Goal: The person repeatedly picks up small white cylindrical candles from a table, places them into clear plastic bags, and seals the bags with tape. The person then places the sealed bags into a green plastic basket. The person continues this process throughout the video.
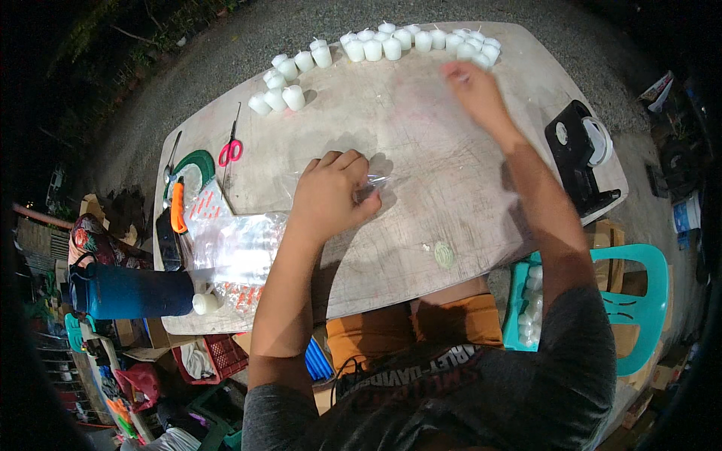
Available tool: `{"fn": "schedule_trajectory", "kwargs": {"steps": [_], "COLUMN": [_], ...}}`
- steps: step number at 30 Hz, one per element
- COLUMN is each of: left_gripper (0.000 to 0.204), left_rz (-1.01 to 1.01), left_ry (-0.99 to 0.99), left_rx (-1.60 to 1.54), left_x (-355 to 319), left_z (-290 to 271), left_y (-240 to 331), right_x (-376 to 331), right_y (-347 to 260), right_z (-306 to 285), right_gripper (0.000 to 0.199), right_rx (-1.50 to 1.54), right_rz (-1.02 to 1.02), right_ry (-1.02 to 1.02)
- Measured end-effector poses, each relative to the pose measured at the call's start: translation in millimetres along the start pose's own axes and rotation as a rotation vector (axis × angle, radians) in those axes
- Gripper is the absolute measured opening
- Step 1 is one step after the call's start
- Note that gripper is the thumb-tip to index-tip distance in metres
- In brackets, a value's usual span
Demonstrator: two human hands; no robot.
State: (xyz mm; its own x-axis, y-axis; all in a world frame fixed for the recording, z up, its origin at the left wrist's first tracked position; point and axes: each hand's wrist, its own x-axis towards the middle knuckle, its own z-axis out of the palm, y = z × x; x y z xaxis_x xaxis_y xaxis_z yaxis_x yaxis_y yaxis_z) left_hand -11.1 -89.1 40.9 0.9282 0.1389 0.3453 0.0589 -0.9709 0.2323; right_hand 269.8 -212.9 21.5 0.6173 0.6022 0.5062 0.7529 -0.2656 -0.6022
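Note:
My left hand (335,189) is over the middle of the table, its fingers curled round a piece of clear plastic film (378,180) that sticks out past the thumb. Whether anything lies inside the film is hidden. My right hand (475,92) is stretched toward the far right, just short of a cluster of white candles (460,43). Motion blurs its fingertips, so I cannot make out whether they hold anything. More short white candles with wicks (372,49) stand along the far edge. Another group of candles (284,95) curves round to the far left.
Left on the table (421,255) lie pink-handled scissors (231,152), an orange cutter (177,204), green tape (197,161), clear plastic sheets (241,244), a blue bottle (135,292) and a lone candle (204,303). A black device (575,154) stands right, above a teal chair (650,301).

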Motion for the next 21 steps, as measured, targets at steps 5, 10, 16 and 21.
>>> {"fn": "schedule_trajectory", "kwargs": {"steps": [5, 10, 16, 21], "left_gripper": [0.039, 0.079, 0.094, 0.081], "left_rz": [-0.009, 0.003, -0.183, -0.179], "left_ry": [-0.033, 0.154, -0.165, -0.158], "left_rx": [0.067, -0.107, -0.099, -0.154], "left_x": [1, -5, -23, -21], "left_z": [2, -24, -25, -23], "left_y": [-2, 3, -26, -30], "right_x": [65, 71, 42, -29], "right_y": [59, 63, 84, -30], "right_z": [-13, -7, -39, -50], "right_gripper": [0.041, 0.043, 0.033, 0.033], "right_rx": [-0.616, -0.560, -0.404, 0.097], "right_rz": [0.180, 0.235, 0.172, 0.290], "right_ry": [0.059, -0.105, 0.093, -0.364]}}
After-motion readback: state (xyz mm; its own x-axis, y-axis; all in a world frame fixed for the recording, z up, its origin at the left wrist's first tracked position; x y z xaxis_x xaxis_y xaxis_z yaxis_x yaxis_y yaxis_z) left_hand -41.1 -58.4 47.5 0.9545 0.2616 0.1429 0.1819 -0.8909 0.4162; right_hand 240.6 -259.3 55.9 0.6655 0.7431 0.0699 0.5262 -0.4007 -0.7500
